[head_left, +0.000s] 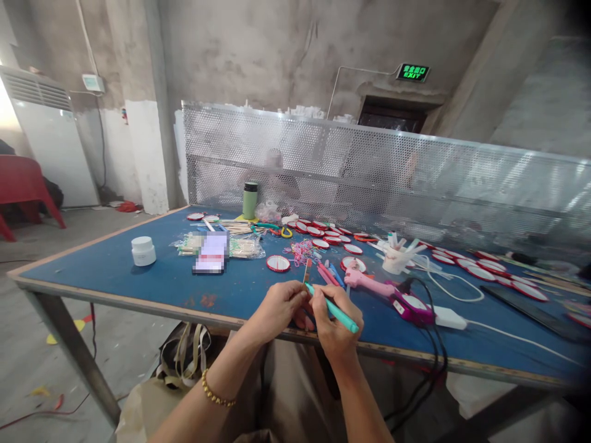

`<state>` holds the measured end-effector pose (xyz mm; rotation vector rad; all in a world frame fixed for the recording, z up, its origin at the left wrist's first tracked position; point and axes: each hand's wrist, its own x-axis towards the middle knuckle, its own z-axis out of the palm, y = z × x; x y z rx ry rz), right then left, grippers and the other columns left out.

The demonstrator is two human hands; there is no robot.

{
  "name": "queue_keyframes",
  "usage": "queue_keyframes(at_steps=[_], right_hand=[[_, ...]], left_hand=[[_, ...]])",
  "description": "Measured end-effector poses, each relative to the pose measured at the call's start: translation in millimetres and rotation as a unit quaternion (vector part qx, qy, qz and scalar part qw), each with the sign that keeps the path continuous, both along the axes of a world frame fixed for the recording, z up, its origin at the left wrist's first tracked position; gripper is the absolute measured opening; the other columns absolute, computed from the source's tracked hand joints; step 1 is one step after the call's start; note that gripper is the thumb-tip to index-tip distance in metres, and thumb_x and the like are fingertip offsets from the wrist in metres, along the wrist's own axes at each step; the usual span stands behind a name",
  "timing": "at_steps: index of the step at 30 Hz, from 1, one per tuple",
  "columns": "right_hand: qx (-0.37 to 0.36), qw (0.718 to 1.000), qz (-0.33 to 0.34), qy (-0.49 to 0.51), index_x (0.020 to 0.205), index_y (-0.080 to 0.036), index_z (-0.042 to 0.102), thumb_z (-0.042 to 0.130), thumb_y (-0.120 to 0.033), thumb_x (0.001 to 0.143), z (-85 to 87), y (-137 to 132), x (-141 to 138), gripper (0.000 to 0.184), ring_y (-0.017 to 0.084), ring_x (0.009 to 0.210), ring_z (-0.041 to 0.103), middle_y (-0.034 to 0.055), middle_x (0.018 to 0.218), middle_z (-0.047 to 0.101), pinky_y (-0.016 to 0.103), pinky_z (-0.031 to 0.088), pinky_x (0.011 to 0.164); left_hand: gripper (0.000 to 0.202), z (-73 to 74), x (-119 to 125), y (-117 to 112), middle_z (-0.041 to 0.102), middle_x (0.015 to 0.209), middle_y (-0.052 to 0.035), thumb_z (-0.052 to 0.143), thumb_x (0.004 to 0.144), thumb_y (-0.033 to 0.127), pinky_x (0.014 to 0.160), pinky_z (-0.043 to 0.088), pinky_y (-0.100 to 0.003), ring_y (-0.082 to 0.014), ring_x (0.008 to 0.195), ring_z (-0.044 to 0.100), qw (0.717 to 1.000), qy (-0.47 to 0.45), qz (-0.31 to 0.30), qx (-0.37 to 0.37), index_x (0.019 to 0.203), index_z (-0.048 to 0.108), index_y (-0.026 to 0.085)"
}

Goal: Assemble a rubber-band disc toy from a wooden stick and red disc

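Right hand wraps a turquoise pen-like tool; left hand pinches a slim strip, apparently unfinished.

The head view looks forward and steeply enough downward to take in the forearms, which enter at the bottom edge. The left hand and right hand lie at close range, just below the center of the field. The worktop crosses the middle distance; the perforated metal screen and wall stand farther off. The view is rolled: the screen's top edge slopes downward to the right.
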<state>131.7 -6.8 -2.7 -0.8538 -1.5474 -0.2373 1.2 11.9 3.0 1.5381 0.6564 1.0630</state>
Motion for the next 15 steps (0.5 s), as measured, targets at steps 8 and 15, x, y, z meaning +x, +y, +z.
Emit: queue_keyframes(at_steps=[8,15], right_hand=[[0.004,1.000,-0.004,-0.012,0.080,-0.019,0.062,0.055,-0.020,0.092,-0.6,1.4,1.9,0.014,0.012,0.059,0.062,-0.0007,0.068,0.066,0.022,0.049,0.058],[-0.004,1.000,-0.004,-0.003,0.080,-0.020,0.062,0.056,-0.022,0.091,-2.0,2.1,2.7,0.013,0.012,0.056,0.060,-0.0014,0.065,0.065,0.022,0.049,0.057]], left_hand=[[0.034,-1.3,1.0,1.3,0.063,0.061,0.0000,0.051,0.087,0.051,0.053,0.052,-0.024,-0.0146,0.053,0.063,1.000,0.001,-0.008,-0.006,0.081,0.055,0.017],[0.033,-0.5,0.7,1.3,0.061,0.061,0.0005,0.052,0.086,0.049,0.052,0.050,-0.023,-0.0141,0.053,0.063,1.000,-0.002,-0.007,-0.002,0.077,0.054,0.018]])
